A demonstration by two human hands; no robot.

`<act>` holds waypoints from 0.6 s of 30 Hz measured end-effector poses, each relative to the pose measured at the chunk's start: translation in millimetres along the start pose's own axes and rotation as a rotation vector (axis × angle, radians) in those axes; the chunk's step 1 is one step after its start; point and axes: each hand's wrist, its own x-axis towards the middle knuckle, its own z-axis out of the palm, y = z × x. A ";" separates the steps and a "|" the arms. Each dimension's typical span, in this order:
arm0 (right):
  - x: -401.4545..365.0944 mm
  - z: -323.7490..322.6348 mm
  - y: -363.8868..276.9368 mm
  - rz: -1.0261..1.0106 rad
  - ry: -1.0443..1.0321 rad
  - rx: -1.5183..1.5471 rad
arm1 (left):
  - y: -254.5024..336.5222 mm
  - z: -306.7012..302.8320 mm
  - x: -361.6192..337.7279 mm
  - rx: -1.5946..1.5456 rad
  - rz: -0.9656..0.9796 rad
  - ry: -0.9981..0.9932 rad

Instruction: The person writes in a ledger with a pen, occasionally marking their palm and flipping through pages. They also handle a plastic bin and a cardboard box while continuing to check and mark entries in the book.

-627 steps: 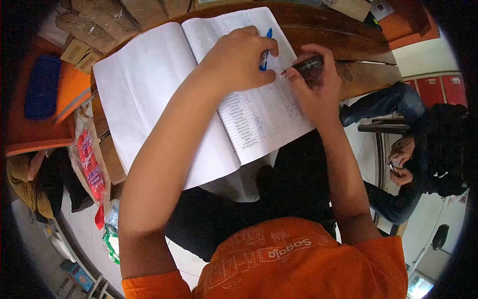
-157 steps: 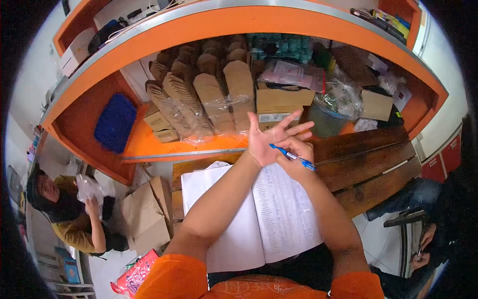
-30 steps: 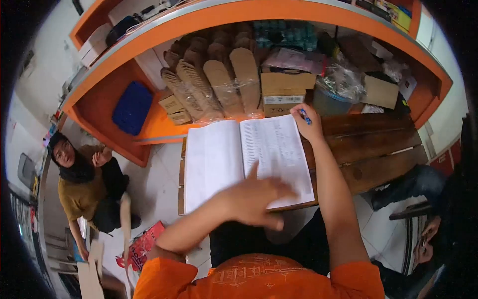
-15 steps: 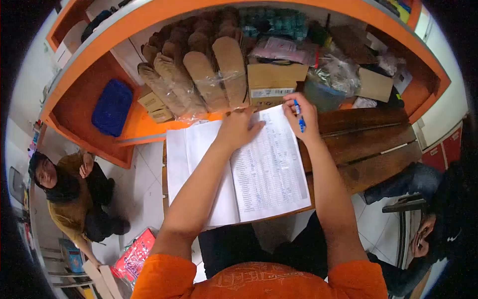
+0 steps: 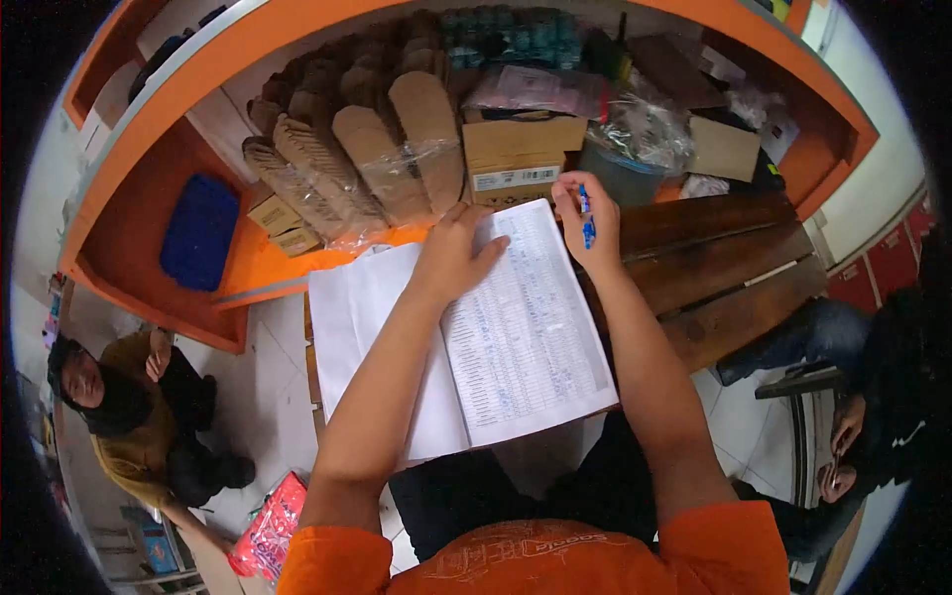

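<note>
An open book of printed table sheets (image 5: 531, 342) lies on a dark wooden slatted table, its right-hand page marked with rows and blue handwriting. My left hand (image 5: 456, 256) rests flat across the top of the pages near the fold, thumb spread onto the right page. At the upper right corner of that page, my right hand (image 5: 593, 233) is closed around a blue pen (image 5: 587, 216), held upright at the finger side. The pen's tip is hard to make out.
Behind the book, an orange shelf (image 5: 238, 293) holds plastic-wrapped brown cardboard pieces (image 5: 426, 139), a cardboard box (image 5: 521, 154) and a blue basket (image 5: 200, 233). The wooden table (image 5: 734, 268) extends right. One person (image 5: 129, 416) crouches left beside a red package (image 5: 273, 526); another sits right (image 5: 843, 436).
The view has shifted slightly, so the shelf and book appear further left. Both hands keep nearly the same places at the book, and the pen stays in my right hand.
</note>
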 end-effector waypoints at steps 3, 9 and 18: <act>-0.5 -5.9 -5.9 0.276 -0.064 0.181 | -2.8 2.0 -1.5 -0.050 0.028 0.029; -5.0 5.9 -5.7 0.033 -0.055 0.082 | -3.6 2.0 0.1 -0.119 0.060 0.045; -6.4 3.5 -8.2 0.207 -0.215 0.240 | 2.4 -1.0 -3.7 -0.081 -0.035 -0.015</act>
